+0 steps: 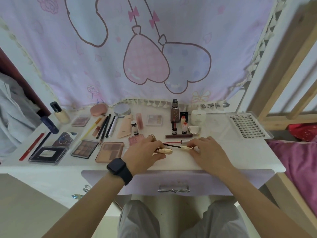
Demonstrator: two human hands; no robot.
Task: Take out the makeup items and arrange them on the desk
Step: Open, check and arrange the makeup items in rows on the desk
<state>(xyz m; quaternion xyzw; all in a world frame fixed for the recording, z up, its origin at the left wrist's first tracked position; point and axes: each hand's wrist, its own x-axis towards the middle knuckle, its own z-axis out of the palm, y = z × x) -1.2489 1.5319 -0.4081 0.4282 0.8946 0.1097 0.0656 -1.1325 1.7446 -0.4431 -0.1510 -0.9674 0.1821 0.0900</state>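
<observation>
My left hand (144,152) grips a gold mascara tube (164,150) just above the white desk (223,152). My right hand (205,150) pinches the gold cap of a mascara wand (186,147), whose dark brush stem points left toward the tube. A second thin red-stemmed wand (173,143) lies just behind them. Several makeup items are laid out on the desk: eyeshadow palettes (84,149), a blush palette (110,152), pencils (104,126), a foundation bottle (60,112), a setting spray bottle (175,111) and small lip tints (184,127).
A clear tray of false lashes (247,125) lies at the desk's right. A white jar (198,117) and round compacts (122,109) stand at the back. A printed curtain (145,57) hangs behind. The drawer (174,182) below is closed. Pink bedding (298,162) lies to the right.
</observation>
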